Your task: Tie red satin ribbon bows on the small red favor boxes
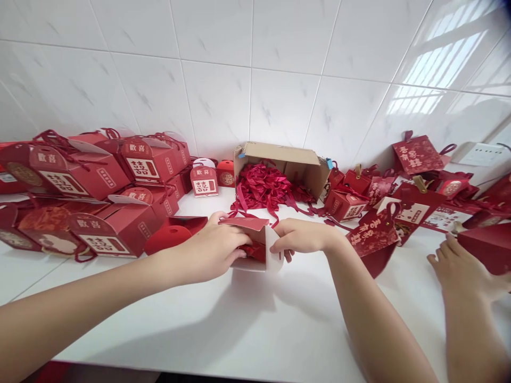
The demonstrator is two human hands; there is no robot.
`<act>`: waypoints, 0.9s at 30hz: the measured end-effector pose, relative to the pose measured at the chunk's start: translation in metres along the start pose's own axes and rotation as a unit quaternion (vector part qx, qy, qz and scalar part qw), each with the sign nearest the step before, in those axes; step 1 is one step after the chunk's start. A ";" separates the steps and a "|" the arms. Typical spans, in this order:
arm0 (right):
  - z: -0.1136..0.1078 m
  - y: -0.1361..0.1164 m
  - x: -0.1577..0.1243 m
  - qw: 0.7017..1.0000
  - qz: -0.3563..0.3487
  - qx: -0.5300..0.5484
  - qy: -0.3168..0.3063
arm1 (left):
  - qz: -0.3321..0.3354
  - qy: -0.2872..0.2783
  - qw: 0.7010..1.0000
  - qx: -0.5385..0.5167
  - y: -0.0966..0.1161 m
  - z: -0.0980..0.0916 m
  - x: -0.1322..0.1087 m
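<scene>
While red boxes [115,226] stand stacked at far left, the left hand [211,247] grips an open box [255,227] with half-curled fingers, over the white table [179,324]. The right hand [303,235] pinches its pale end flap [273,255] between closed fingers. Farther right, 1 co-worker's hand [461,266] reaches beside a dark red box [489,244].

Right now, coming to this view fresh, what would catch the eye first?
Probably the crimson ribbon heap spilling from the cardboard box at the back of the white table. In front of it, the left hand and right hand hold an open box. Red gift boxes stand stacked at left.
</scene>
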State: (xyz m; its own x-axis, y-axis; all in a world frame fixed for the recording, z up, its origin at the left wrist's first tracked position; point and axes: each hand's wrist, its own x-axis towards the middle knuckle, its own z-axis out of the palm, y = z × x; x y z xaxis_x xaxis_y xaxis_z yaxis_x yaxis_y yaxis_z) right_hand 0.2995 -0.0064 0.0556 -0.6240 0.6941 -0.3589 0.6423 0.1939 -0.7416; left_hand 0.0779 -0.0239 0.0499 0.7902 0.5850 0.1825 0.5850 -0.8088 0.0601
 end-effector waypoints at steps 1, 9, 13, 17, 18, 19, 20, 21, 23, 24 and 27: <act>0.000 0.000 0.001 1.000 0.001 0.005 -0.002 | -0.009 -0.018 1.000 -0.024 -0.001 0.000 0.002; -0.002 -0.005 -0.002 0.999 -0.005 0.041 0.031 | -0.050 0.042 0.997 -0.028 -0.005 0.005 0.009; -0.008 -0.001 -0.005 0.990 0.006 0.076 0.117 | -0.058 0.069 0.996 -0.007 -0.010 -0.006 0.010; -0.013 0.007 -0.004 0.990 0.011 0.079 0.115 | -0.065 0.090 0.994 0.010 -0.016 -0.016 0.006; -0.013 0.008 -0.004 0.992 0.015 0.067 0.106 | -0.061 0.084 0.995 0.012 -0.016 -0.017 0.003; -0.013 0.007 -0.005 0.993 0.021 0.053 0.100 | -0.055 0.077 0.995 0.014 -0.016 -0.017 0.000; -0.012 0.006 -0.007 0.994 0.029 0.039 0.094 | -0.049 0.071 0.996 0.015 -0.016 -0.017 -0.002; -0.012 0.004 -0.008 0.995 0.035 0.026 0.088 | -0.041 0.065 0.997 0.014 -0.015 -0.015 -0.005; -0.011 0.000 -0.012 0.997 0.035 0.007 0.064 | -0.020 0.047 0.999 0.003 -0.012 -0.013 -0.011; -0.011 -0.001 -0.014 0.998 0.031 -0.004 0.055 | -0.011 0.038 0.999 -0.008 -0.010 -0.013 -0.012; -0.013 0.000 -0.020 0.993 0.039 -0.050 0.100 | -0.007 0.035 0.997 -0.066 -0.010 -0.018 -0.014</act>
State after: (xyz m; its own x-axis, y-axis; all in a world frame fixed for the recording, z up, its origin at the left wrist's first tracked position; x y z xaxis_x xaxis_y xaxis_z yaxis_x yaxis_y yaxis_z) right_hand 0.3180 -0.0117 0.0702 -0.4766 0.8314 -0.2856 0.7317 0.1950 -0.6532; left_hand 0.0572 -0.0249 0.0641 0.7648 0.5942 0.2491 0.5629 -0.8043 0.1904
